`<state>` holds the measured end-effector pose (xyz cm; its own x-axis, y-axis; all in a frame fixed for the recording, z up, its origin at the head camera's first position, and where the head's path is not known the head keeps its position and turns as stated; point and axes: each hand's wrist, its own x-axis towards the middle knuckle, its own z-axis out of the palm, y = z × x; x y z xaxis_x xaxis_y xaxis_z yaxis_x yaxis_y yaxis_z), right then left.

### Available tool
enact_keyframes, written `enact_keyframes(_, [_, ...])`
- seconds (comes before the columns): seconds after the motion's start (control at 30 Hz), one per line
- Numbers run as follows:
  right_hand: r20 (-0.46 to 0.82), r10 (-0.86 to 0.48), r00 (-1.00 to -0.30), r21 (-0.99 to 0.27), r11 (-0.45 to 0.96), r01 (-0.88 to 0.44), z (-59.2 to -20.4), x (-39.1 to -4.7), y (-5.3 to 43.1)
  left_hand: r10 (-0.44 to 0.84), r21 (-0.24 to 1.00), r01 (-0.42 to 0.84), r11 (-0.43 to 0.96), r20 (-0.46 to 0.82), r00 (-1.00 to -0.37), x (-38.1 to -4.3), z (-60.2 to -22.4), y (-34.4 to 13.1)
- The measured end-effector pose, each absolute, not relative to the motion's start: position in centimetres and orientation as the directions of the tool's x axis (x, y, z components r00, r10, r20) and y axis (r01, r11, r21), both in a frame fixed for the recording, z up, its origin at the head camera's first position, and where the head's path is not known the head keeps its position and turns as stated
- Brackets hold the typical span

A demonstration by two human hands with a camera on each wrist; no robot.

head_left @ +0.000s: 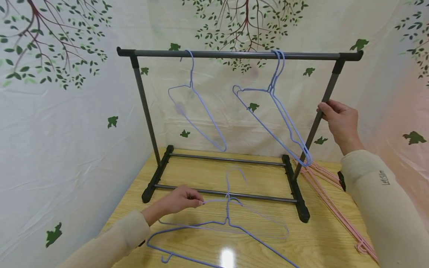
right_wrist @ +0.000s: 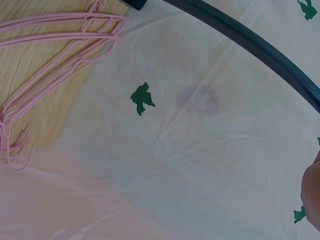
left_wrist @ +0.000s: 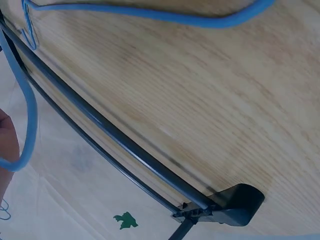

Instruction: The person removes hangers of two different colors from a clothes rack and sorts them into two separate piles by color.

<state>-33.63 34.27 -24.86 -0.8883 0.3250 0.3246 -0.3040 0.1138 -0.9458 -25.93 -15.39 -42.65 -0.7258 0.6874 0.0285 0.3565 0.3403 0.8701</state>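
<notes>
My left hand pinches a light-blue wire hanger by one shoulder, just over the table; motion blurs its outline. In the left wrist view, a bend of that hanger shows beside the fingers. Higher up, my right hand grips the right post of a black clothes rack. From its top bar hang one blue hanger left of centre and a pair of blue hangers close together at the right. Another blue hanger lies in front, partly overlapped by the held one.
Several pink hangers lie piled on the wooden table right of the rack. The rack's base has black feet and two low crossbars. A pale cloth backdrop with leaf prints stands behind and at both sides.
</notes>
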Motion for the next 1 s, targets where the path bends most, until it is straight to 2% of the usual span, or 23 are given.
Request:
enact_keyframes(0.17, [0.330, 0.324, -0.887, -0.944, 0.112, -0.310, -24.8, -33.6, 34.3, 0.718, 0.866, 0.334, 0.373, -0.041, -0.695, -25.4, -43.2, -15.2])
enact_keyframes(0.37, [0.332, 0.321, -0.887, -0.943, 0.108, -0.314, -24.9, -33.6, 34.3, 0.695, 0.887, 0.255, 0.385, -0.097, -0.712, -24.8, -44.0, -15.0])
enact_keyframes(0.53, [0.333, 0.319, -0.887, -0.943, 0.100, -0.318, -24.9, -33.6, 34.3, 0.672, 0.878, 0.258, 0.403, -0.092, -0.735, -24.5, -44.9, -14.8])
enact_keyframes(0.77, [0.329, 0.322, -0.888, -0.944, 0.106, -0.312, -24.9, -33.5, 34.2, 0.665, 0.779, 0.382, 0.498, -0.060, -0.744, -24.6, -46.0, -14.8])
enact_keyframes(1.0, [0.327, 0.327, -0.887, -0.945, 0.135, -0.299, -24.8, -33.4, 34.2, 0.702, 0.665, 0.519, 0.536, -0.010, -0.712, -24.7, -46.6, -14.7])
